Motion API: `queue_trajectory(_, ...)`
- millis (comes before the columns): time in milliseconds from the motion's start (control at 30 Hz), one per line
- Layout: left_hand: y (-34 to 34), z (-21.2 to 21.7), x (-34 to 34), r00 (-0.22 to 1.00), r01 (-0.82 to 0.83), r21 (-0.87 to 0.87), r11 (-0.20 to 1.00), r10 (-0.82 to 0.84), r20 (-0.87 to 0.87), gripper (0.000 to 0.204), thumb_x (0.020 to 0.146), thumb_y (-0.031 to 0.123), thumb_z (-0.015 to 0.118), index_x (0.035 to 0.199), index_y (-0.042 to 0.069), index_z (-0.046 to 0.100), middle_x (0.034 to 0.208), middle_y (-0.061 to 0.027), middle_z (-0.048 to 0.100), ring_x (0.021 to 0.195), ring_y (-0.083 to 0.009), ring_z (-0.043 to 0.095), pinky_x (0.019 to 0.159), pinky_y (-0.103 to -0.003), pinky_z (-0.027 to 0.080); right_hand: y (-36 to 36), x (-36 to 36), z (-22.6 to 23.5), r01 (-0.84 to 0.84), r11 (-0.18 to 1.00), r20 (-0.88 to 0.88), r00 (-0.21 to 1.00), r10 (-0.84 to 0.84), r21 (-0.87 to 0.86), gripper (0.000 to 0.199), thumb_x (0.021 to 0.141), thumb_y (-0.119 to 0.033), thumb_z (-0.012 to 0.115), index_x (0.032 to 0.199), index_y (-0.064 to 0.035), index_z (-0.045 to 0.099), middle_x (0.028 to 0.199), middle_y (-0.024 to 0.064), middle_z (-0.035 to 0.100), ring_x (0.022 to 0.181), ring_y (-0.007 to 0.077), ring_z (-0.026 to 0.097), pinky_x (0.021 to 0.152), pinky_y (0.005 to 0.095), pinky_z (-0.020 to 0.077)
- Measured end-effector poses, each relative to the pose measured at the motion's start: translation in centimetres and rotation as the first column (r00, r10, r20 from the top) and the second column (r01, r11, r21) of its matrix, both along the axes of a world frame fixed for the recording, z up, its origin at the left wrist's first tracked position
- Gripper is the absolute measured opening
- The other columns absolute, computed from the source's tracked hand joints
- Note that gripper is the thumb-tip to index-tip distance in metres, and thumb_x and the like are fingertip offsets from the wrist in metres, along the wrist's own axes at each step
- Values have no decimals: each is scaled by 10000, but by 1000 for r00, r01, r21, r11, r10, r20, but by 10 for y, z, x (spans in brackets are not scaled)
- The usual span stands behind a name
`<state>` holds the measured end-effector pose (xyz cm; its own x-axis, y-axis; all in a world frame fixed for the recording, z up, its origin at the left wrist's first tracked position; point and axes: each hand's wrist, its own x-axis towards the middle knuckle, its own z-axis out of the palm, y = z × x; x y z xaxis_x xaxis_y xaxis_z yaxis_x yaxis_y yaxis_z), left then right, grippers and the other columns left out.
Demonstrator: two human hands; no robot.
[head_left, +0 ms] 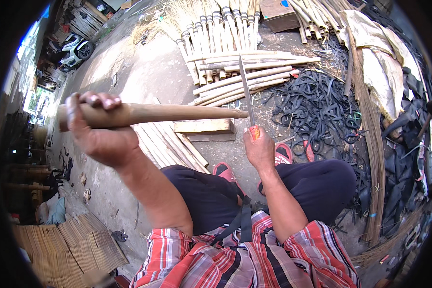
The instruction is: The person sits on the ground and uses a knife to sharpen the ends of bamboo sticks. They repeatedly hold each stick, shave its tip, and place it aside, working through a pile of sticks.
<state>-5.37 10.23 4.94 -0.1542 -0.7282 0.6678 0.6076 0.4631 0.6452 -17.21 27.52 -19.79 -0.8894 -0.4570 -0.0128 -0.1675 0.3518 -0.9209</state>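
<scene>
My left hand [101,122] is raised on the left, its fingers wrapped around the thick end of a bamboo stick [173,112]. The stick lies almost level, and its thin end reaches right to the blade of a long knife [245,86]. My right hand [260,149] is closed on the knife's orange-red handle, with the blade pointing up and away. Whether the blade touches the stick's tip or only passes beside it, I cannot tell. Beneath the stick is a wooden block [204,126], with pale bamboo sticks [170,146] on the ground beside it.
Ahead lie more bamboo sticks [245,86] and a row of brooms [216,29]. Tangled black strips [317,105] heap up at the right, near a long bundle of thin fibres [369,163]. Flat brown slats [77,245] lie at lower left. A motorbike [76,50] stands far left.
</scene>
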Motion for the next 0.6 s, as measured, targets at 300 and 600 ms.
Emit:
queue_trajectory(300, -32, 11, 12, 967, -245, -54, 968, 248, 54, 429, 974, 393, 674, 1115, 0, 572, 789, -56, 545, 630, -155, 554, 596, -285, 507, -19, 23, -10, -190, 966, 48, 982, 184, 177, 362, 952, -342, 622, 991, 17, 641, 879, 304, 687, 853, 498, 671, 766, 556, 516)
queue_trajectory(600, -60, -25, 8, 919, -393, 60, 918, 388, 74, 500, 910, 458, 768, 1036, 34, 534, 762, -32, 500, 646, -134, 545, 597, -272, 479, -46, 58, -11, -381, 899, -280, 906, 317, -216, 270, 935, -243, 688, 1090, -39, 605, 816, 240, 675, 783, 457, 679, 680, 506, 538)
